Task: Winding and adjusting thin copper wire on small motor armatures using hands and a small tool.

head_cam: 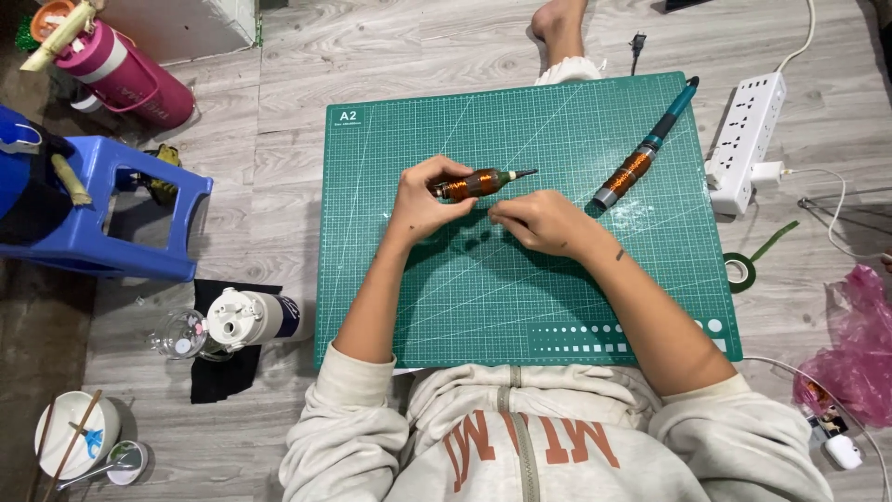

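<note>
**Two Hands and a Copper Coil on the Green Mat**

While the person sits on the wooden floor (307, 56), lots of things lie around. Far left, a blue plastic stool (139, 218) stands near a pink bottle (121, 74). Lower down, a white bowl with sticks (74, 432) sits close to the bottom left corner of the floor. A white-capped bottle (255, 318) lies on a black cloth (223, 372), just beside the left edge of the green cutting mat (446, 307).

On the mat, near the middle and a bit toward the far edge, the left hand (423, 200) is wrapped tight around a small tool with copper wire wound round it (478, 182). Its dark tip points to the right. The right hand (544, 221) rests just beside it on the mat, with the fingers pinched close together; what they pinch is too small to tell.

Further right, a second copper-wound tool with a teal handle (641, 158) lies slanted near the far right corner of the mat. Off the right edge sit a white power strip (748, 139), a roll of green tape (741, 270) and a pink plastic bag (859, 349).
</note>
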